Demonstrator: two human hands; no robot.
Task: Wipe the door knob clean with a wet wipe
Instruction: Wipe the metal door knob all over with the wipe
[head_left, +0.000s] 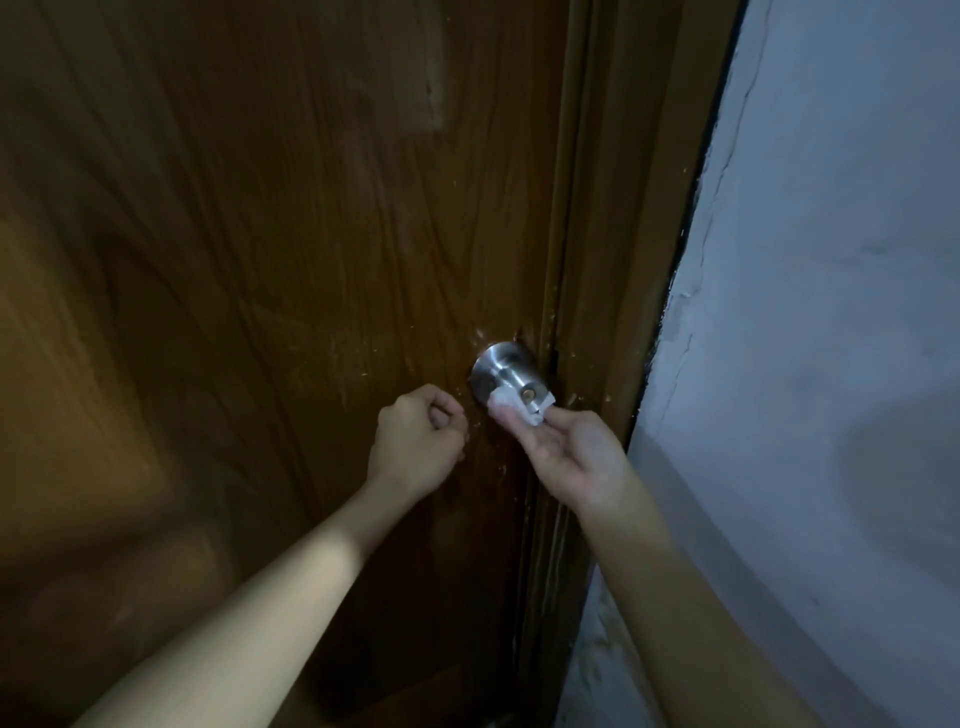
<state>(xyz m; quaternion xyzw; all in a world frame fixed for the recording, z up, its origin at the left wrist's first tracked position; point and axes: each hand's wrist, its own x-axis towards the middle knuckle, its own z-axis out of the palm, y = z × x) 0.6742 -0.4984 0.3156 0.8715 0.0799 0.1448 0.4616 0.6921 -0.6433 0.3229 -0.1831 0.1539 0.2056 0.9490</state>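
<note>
The dark brown wood-grain door (270, 234) is filling most of the view, its surface showing pale scuffs and small light flecks near the lock side. To the right, the brown wooden door frame (618, 260) is running top to bottom, and beyond it the pale grey-white plastered wall (831, 260) is showing cracks along its edge and a soft shadow lower down.

2 bare forearms are reaching up from the bottom of the picture. The left hand (418, 441) is sitting curled into a loose fist, fingers folded in, knuckles close against the door just left of the knob, and it is gripping nothing that can be seen. The right hand (571, 457) is turning palm-up under the knob, its fingertips (506, 415) pinching the small white crumpled wet wipe (519, 408).

The round brushed silver metal door knob (511, 374) is sticking out from the door near its right edge, right beside the frame, with a small brass-coloured keyhole (528, 395) on its face. The wipe is pressing against the lower front of the knob, wrapping across the underside of its face from left to right, and part of it is bunching between the fingers and the metal.
</note>
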